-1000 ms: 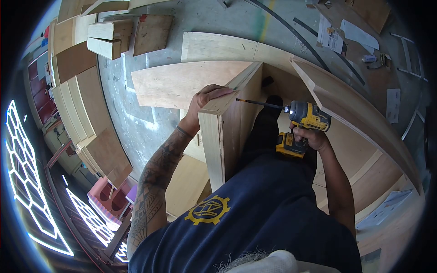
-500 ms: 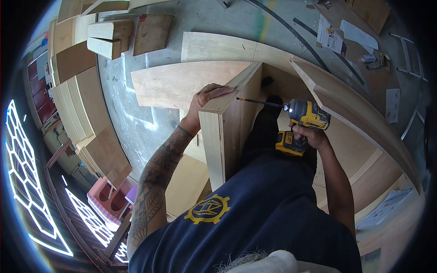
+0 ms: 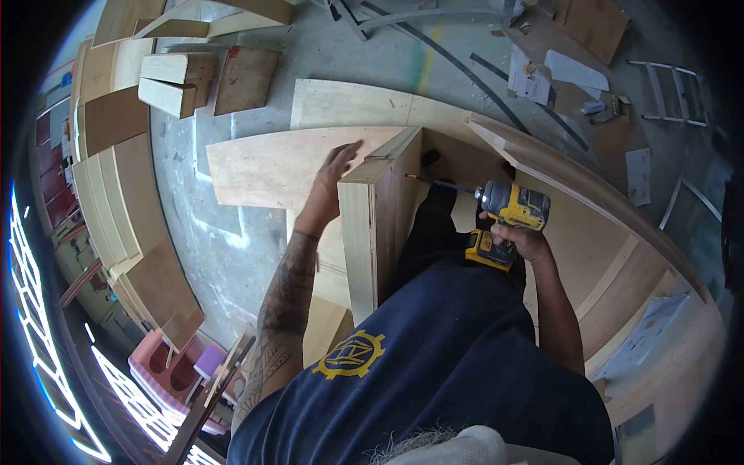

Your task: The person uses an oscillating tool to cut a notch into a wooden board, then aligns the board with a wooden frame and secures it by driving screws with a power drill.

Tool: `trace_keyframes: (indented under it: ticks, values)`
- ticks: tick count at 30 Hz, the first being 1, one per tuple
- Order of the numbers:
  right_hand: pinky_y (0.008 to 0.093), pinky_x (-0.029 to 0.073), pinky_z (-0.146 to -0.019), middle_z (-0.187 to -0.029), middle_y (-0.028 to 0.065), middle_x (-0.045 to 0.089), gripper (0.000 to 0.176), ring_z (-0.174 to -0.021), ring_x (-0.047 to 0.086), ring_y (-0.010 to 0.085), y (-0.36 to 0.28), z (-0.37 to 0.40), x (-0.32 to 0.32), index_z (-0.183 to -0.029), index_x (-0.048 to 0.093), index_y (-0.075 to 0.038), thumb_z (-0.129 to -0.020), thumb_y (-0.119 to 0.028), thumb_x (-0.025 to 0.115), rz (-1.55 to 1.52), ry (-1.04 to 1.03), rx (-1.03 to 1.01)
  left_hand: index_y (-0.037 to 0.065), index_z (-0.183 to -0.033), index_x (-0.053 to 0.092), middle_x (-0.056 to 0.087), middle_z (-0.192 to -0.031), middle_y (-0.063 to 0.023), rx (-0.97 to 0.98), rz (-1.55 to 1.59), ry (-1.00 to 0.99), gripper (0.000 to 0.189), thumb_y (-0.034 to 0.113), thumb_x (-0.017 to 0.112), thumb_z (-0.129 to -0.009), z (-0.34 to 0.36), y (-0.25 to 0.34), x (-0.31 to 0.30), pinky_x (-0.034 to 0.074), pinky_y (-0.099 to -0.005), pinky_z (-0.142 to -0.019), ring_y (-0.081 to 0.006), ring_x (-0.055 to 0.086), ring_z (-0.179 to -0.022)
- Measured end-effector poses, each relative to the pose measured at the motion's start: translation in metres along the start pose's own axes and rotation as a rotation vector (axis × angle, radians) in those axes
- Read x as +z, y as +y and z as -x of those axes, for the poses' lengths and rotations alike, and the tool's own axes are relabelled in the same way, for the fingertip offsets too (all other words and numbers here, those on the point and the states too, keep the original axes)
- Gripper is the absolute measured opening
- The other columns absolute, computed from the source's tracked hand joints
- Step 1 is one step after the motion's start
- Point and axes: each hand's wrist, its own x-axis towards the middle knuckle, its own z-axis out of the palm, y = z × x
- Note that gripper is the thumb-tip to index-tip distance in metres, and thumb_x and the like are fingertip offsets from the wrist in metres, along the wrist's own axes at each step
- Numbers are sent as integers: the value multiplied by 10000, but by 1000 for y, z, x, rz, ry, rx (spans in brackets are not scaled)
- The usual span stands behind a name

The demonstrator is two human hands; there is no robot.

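Note:
My right hand [image 3: 521,236] is wrapped round the grip of a yellow and black cordless drill [image 3: 518,208]. Its long thin bit [image 3: 442,184] points left, with the tip near the inner face of an upright plywood panel [image 3: 397,190]. On the panel's other side is my left hand [image 3: 333,178], open, fingers stretched out and holding nothing. It is close to the panel's top edge; whether it touches is hard to tell. A flat plywood piece with a curved edge [image 3: 271,155] extends left behind that hand.
A long curved plywood side [image 3: 589,182] rises on my right. Stacked wooden boards [image 3: 116,198] line the left, near small wooden boxes [image 3: 177,81]. Metal strips [image 3: 496,93], papers [image 3: 531,77] and a metal frame [image 3: 674,93] lie on the floor ahead.
My left hand has come off the top of the panel and moved slightly left and down, fingers now stretched out. The drill stays in my right hand. The view has shifted a little.

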Motion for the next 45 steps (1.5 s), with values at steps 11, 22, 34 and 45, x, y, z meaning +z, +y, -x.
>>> trace_keyframes:
  ticks: [11,22,34,45]
  values:
    - [340,548,-867,-980,19,686,267,-939,676,157,-40,108,34,-1079,685,-70,-872,-174,817,149,229,-316,-11,-1400,606,731,-1217,-139,135,130,504,383,45,635,-1022,28,125,-62,547,-339,-994,-211,701,-1110]
    - [472,492,-991,-1158,259,687,632,-1095,665,392,-108,169,93,-1459,532,-51,-833,-67,624,582,97,-767,-3,-1546,391,551,-1427,-163,345,488,-199,596,315,544,-1066,96,246,139,463,-419,-1096,-260,568,-1281]
    - [500,479,-1060,-1207,232,664,416,-1165,612,418,246,574,-158,-1249,657,-1,-856,-112,735,325,2722,-415,66,-1593,366,645,-932,-75,415,554,-730,726,554,515,-1077,110,347,233,501,-302,-770,-126,572,-758]
    - [518,508,-1034,-1381,253,564,437,-1238,578,435,599,709,-112,-1368,600,-50,-952,-184,576,-483,2584,1141,-22,-1425,524,620,-936,-72,354,110,-861,589,344,709,-1003,117,356,276,507,-328,-715,-183,597,-790]
